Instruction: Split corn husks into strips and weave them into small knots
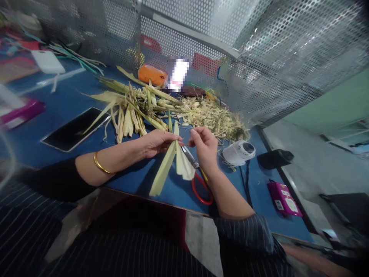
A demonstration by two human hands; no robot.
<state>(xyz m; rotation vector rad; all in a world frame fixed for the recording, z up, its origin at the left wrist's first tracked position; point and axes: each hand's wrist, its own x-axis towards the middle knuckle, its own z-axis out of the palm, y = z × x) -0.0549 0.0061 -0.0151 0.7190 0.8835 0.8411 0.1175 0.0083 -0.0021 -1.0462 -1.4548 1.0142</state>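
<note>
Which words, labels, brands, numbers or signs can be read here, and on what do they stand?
None can be read.
Right purple pack: pale label patches, too small and blurred.
Orange pack: dark mark, too blurred.
Bright screen: pixelated, unreadable.
Husk: no writing seen.

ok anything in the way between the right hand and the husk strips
Nothing visible blocks the gap between the right hand and the pale husk strips in the left hand. The scissors show just below that gap, but seem to lie on the table.
</note>
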